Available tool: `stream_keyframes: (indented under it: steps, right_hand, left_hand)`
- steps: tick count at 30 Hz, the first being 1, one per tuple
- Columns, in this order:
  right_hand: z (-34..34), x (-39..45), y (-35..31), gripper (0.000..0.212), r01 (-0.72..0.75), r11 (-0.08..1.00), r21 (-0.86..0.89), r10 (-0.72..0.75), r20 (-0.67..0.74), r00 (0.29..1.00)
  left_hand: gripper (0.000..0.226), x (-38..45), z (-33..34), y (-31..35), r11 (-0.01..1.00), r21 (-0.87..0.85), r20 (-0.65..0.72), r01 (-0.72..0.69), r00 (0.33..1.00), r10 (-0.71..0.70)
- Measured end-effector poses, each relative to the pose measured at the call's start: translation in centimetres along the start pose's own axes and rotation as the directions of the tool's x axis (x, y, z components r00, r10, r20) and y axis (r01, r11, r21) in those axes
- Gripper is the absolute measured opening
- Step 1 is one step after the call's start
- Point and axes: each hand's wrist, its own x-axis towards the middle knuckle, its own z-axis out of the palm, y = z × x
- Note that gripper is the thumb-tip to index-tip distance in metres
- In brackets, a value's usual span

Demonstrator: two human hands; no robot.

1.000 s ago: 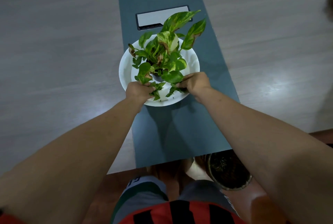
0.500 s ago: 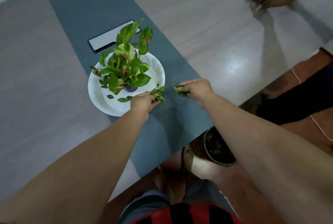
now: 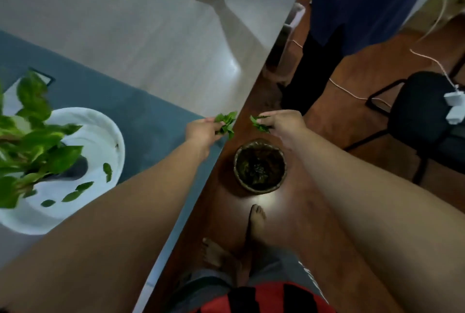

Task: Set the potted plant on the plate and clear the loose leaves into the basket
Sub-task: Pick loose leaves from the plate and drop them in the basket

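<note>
**Two hands carry leaves toward the basket**

A person's two bare arms reach forward. The left hand (image 3: 201, 131) pinches a small bunch of leaves (image 3: 226, 124) at the table's right edge. The right hand (image 3: 284, 124) pinches a second, smaller bunch (image 3: 259, 124) just past the edge, above the floor. One dark round basket (image 3: 260, 164) stands on the floor below and slightly nearer than both hands, with leaves already inside. At left, one potted plant (image 3: 30, 146) sits on one white plate (image 3: 105, 126) on the table (image 3: 151, 35). Four loose leaves (image 3: 75, 193) lie on the plate's near side. Two bare feet (image 3: 256, 222) show near the basket.
</note>
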Motion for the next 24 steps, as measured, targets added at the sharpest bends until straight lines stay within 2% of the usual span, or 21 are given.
stream_keyframes:
  steps: [3, 5, 9, 16, 24]
  right_hand:
    - [-4.1, 1.8, 1.7, 0.014, -0.054, 0.998, 0.043, 0.056, -0.056, 0.997]
    - [-6.2, 2.8, 3.0, 0.018, -0.068, 0.994, 0.080, 0.074, -0.079, 0.994]
    - [-9.0, 5.5, 5.6, 0.016, -0.100, 0.978, 0.184, 0.122, -0.112, 0.986]
    - [-11.0, 13.7, 12.8, 0.018, -0.186, 0.967, 0.176, 0.210, -0.132, 0.969]
    - [-9.6, 25.7, 24.9, 0.024, -0.310, 0.950, 0.028, 0.309, -0.201, 0.930]
  left_hand:
    - [0.013, 0.4, 4.6, -1.4, 0.999, 0.045, 0.061, 0.025, 0.998, -0.028]
    - [0.025, 0.4, 7.1, -2.6, 0.995, 0.089, 0.093, 0.044, 0.994, -0.053]
    - [0.032, 1.8, 10.6, -5.7, 0.983, 0.157, 0.114, 0.096, 0.987, -0.114]
    - [0.034, 8.8, 13.7, -13.4, 0.930, 0.292, -0.044, 0.225, 0.974, -0.221]
    - [0.032, 20.2, 13.5, -25.3, 0.839, 0.414, -0.269, 0.353, 0.928, -0.257]
